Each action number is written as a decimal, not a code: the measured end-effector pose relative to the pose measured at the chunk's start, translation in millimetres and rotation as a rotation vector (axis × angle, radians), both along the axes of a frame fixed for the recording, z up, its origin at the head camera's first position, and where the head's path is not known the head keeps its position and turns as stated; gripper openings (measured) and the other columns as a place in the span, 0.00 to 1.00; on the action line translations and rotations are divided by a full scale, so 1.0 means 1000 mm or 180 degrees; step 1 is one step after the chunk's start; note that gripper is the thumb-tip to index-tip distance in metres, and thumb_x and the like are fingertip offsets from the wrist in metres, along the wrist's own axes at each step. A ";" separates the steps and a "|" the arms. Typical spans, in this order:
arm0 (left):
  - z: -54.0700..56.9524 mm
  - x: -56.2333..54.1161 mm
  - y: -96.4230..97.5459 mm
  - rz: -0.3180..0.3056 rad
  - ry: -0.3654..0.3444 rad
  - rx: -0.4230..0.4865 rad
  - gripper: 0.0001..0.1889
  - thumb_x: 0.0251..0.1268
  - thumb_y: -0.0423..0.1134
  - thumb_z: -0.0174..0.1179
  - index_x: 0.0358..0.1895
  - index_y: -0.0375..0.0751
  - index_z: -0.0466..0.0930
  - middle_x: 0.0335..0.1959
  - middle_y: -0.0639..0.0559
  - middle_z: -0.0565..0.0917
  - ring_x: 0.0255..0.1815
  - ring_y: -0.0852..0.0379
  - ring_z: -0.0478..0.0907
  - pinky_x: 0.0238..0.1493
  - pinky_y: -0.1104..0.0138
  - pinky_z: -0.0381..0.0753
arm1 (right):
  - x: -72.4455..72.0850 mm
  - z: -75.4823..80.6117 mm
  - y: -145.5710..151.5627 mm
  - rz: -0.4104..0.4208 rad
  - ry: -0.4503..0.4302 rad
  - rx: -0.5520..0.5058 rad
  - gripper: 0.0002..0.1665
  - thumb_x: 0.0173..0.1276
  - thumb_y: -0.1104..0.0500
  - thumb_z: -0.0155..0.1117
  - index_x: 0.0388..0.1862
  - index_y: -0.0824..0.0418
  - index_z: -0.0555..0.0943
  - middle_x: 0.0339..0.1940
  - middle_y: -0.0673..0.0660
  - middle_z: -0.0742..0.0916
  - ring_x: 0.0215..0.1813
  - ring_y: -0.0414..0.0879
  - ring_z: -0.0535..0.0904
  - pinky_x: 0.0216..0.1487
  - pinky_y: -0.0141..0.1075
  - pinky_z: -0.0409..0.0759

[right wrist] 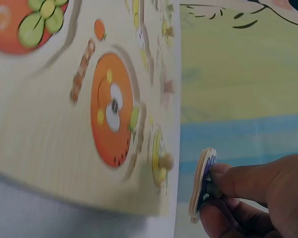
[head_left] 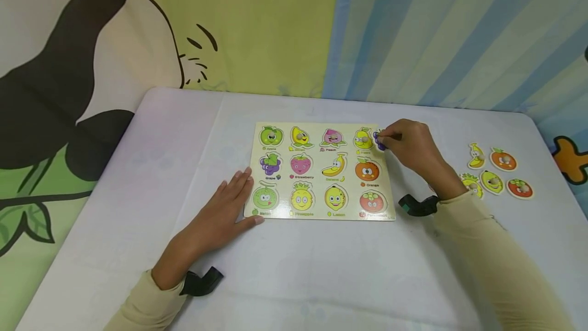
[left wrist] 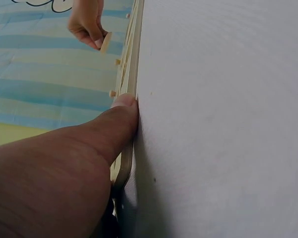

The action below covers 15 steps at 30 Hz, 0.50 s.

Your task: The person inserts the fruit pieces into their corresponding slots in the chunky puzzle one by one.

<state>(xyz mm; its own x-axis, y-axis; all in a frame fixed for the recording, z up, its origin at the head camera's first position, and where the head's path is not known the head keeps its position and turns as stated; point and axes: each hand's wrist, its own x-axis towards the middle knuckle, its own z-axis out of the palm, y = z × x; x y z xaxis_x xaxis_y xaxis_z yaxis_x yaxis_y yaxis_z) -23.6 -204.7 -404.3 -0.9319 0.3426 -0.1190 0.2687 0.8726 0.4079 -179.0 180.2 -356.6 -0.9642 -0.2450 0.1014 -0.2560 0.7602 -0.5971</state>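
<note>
A fruit puzzle board (head_left: 317,216) lies flat on the white table. Knobbed pieces, apple (head_left: 271,137), mango (head_left: 300,137), peach (head_left: 332,138) and pear (head_left: 363,139), fill its top row; the lower rows show printed fruit faces in recesses. With thumb and fingers my right hand (head_left: 415,149) pinches a purple grape puzzle piece (right wrist: 203,183), partly hidden by the fingers, raised by the board's top right corner, beside the pear. My left hand (head_left: 220,213) rests at the board's left side with fingers stretched out. Its thumb (left wrist: 120,116) presses against the board's near edge.
Right of the board lie loose pieces: banana (head_left: 476,156), orange (head_left: 503,159), pineapple (head_left: 470,183), lemon (head_left: 492,182) and a red fruit (head_left: 520,188). My right forearm passes close to them, overlapping the pineapple in the head view. A patterned curtain (head_left: 271,29) hangs behind the table.
</note>
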 end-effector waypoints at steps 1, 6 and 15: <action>0.000 0.000 0.000 0.0002 -0.0008 -0.0008 0.48 0.65 0.55 0.62 0.76 0.30 0.46 0.79 0.45 0.42 0.78 0.47 0.35 0.74 0.49 0.40 | 0.000 0.000 -0.004 0.0031 0.0010 -0.0017 0.06 0.65 0.68 0.66 0.39 0.70 0.86 0.40 0.62 0.84 0.39 0.53 0.80 0.37 0.44 0.79; 0.002 0.001 -0.001 0.0011 -0.0057 -0.0042 0.49 0.65 0.56 0.61 0.76 0.31 0.45 0.79 0.46 0.41 0.78 0.48 0.34 0.74 0.49 0.39 | 0.000 -0.001 -0.023 0.0176 -0.0008 -0.0077 0.06 0.65 0.68 0.67 0.39 0.70 0.87 0.38 0.62 0.85 0.39 0.53 0.79 0.40 0.45 0.79; 0.000 0.001 -0.001 0.0010 -0.0048 -0.0054 0.49 0.65 0.56 0.61 0.77 0.33 0.45 0.80 0.47 0.40 0.78 0.49 0.34 0.74 0.50 0.39 | 0.003 -0.003 -0.053 0.0534 -0.0012 -0.0263 0.06 0.66 0.66 0.66 0.39 0.69 0.87 0.38 0.60 0.85 0.39 0.52 0.81 0.40 0.44 0.80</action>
